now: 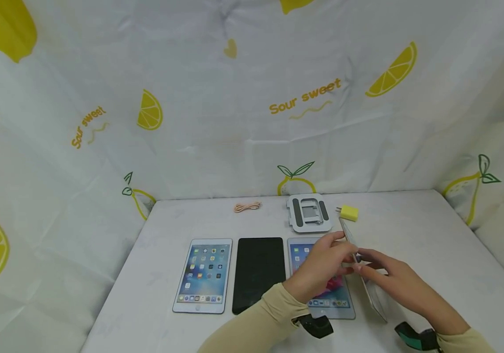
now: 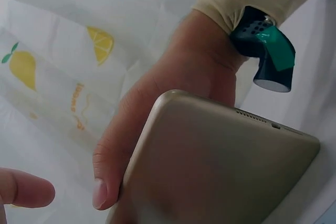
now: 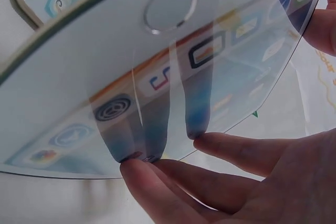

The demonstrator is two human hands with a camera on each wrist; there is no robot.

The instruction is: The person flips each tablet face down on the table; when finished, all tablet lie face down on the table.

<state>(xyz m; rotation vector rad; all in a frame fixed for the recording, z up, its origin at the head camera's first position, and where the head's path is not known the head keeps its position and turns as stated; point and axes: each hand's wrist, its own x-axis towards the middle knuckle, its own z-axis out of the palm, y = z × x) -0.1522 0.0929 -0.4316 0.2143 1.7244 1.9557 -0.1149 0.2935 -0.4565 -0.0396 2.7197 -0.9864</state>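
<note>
A tablet (image 1: 372, 296) with a pale gold back (image 2: 210, 161) is tilted up on edge between my two hands. Its lit screen with a home button (image 3: 100, 45) faces the right hand. The left hand (image 1: 322, 264) grips its upper part, over the rightmost white tablet (image 1: 333, 306). The right hand (image 1: 399, 279) holds the long edge, fingertips at the screen side. Left of them, a black tablet (image 1: 258, 272) with a dark screen and a white tablet (image 1: 204, 274) with a lit screen lie flat in a row.
Behind the tablets lie a silver folding stand (image 1: 298, 224), a yellow charger plug (image 1: 349, 213) and a coiled pinkish cable (image 1: 247, 207). A white cloth (image 1: 216, 147) with lemon prints hangs behind the white table (image 1: 145, 299).
</note>
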